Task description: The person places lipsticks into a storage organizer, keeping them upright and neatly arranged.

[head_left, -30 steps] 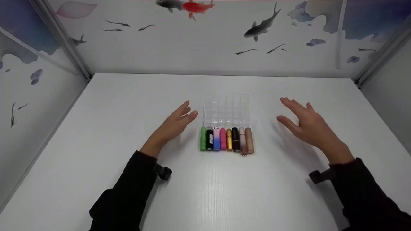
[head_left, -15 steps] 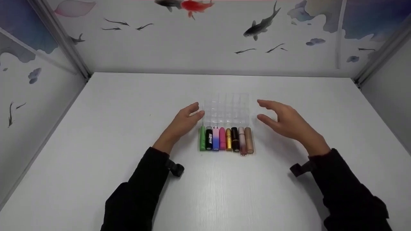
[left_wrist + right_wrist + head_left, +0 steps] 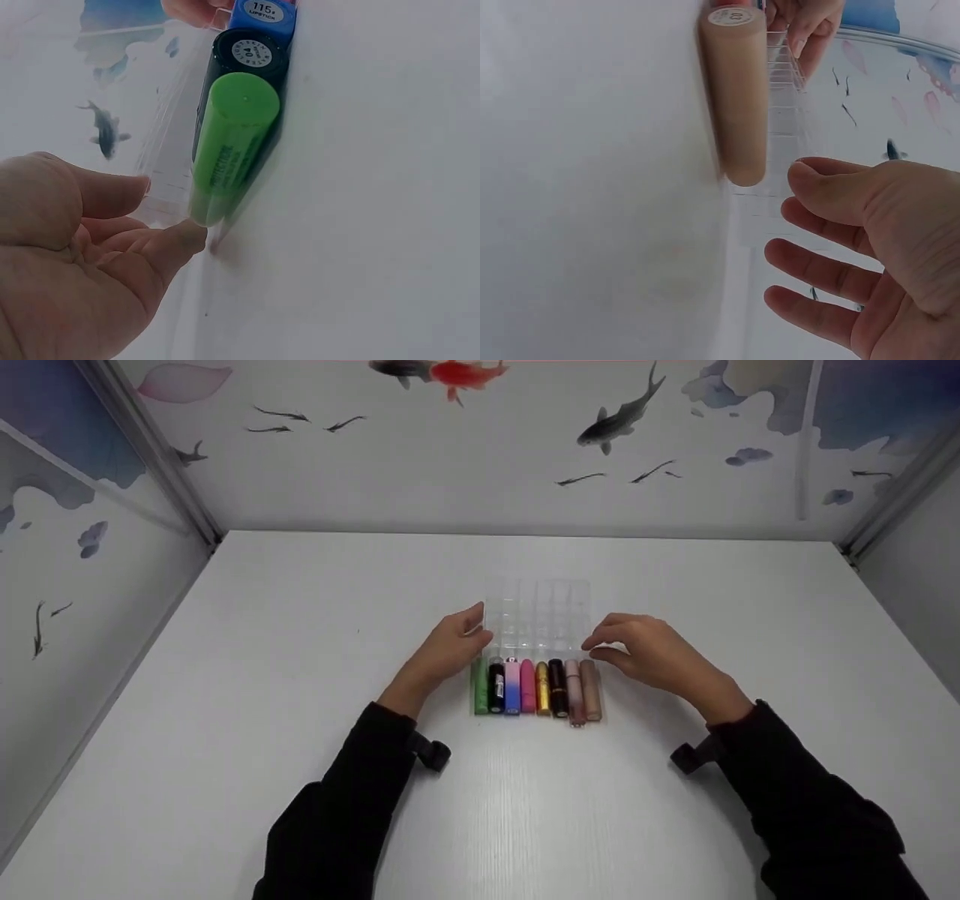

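A clear divided organizer box (image 3: 536, 615) stands on the white table. In front of it lies a row of lipstick-like tubes: a green tube (image 3: 481, 688) at the left end, then black, pink-and-blue, pink, gold and black ones, a lip gloss (image 3: 574, 694) and a tan tube (image 3: 591, 691). My left hand (image 3: 450, 646) is at the box's left side, thumb and fingertips right at its edge beside the green tube. My right hand (image 3: 649, 651) is by the box's front right corner, thumb near the tan tube. In the right wrist view its fingers are spread, holding nothing.
White panels printed with fish surround the table (image 3: 300, 585) at the back and sides. A small black camera (image 3: 433, 755) is strapped to the left wrist and another camera (image 3: 686, 757) to the right wrist.
Both hands have moved inward, the right one farther, from well off to the side up to the box's right corner. Box and tubes stay in place.
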`<act>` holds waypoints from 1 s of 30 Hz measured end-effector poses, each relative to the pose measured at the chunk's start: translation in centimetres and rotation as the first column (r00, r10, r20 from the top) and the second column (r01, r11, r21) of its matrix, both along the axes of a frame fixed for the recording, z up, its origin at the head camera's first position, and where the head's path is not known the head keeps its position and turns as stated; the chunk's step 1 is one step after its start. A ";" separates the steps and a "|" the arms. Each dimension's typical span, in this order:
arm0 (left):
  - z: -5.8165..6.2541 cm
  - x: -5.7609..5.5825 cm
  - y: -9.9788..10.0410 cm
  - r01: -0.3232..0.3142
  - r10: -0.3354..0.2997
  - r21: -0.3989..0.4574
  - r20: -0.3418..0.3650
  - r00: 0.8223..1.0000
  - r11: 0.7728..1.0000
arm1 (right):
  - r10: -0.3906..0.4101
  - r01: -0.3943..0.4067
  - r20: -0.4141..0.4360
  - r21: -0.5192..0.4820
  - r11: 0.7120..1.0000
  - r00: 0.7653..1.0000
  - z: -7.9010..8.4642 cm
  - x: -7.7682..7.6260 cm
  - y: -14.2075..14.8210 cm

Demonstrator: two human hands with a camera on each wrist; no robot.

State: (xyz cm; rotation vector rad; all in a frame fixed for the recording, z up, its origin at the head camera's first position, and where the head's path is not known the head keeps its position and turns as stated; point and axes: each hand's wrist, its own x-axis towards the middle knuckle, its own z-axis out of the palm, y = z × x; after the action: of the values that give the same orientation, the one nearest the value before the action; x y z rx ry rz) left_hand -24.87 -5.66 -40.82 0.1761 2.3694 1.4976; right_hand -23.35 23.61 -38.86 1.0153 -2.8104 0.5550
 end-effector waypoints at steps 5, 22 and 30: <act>0.3 -0.1 -0.1 0.015 -0.016 -0.025 -0.021 1.000 1.000 | 0.004 -0.004 -0.006 -0.039 0.999 1.000 -0.4 -0.3 -0.1; 0.3 0.2 0.0 0.003 -0.002 0.010 -0.100 0.995 1.000 | -0.008 0.008 0.019 0.024 1.000 1.000 0.3 0.1 0.2; 0.1 0.3 0.0 -0.042 0.042 0.021 -0.043 0.998 0.999 | 0.060 -0.073 0.087 0.162 0.984 0.994 1.2 0.9 0.6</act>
State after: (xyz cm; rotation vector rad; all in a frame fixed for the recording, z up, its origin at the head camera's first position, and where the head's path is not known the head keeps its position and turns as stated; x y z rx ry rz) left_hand -24.58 -5.66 -40.73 0.1660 2.4068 1.5518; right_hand -22.48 24.21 -37.71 1.1452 -2.9453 0.3827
